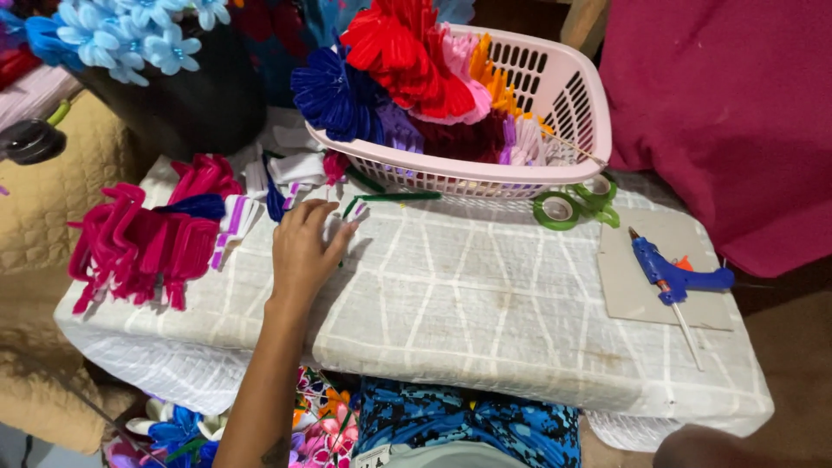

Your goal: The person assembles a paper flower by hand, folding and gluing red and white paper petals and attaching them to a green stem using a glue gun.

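Pink basket [568,104] brims with finished pipe-cleaner flowers [399,78], while bent pieces [143,243] wait in heaps on the cloth [485,295]. The left hand [303,251], fingers spread and gripping nothing, touches white pieces [290,173] beside the basket; the glue gun [672,273] lies unused and the right hand is unseen.

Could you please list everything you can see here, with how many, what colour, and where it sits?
Pink plastic slotted basket: one, back centre of table, full of folded pipe-cleaner pieces in red, blue, pink, orange, purple.
Magenta folded pipe-cleaner pieces: a pile, table's left end.
White and purple pipe-cleaner pieces: several, in front of the basket's left end.
Green tape rolls: two, by the basket's right end.
Blue glue gun: one, on grey cardboard sheet, right.
White checked table cover: one.
Light blue artificial flowers: a bunch, top left.
Dark red cushion: one, right.
Left hand: fingers on the cloth, touching small pieces.
Right hand: out of view.
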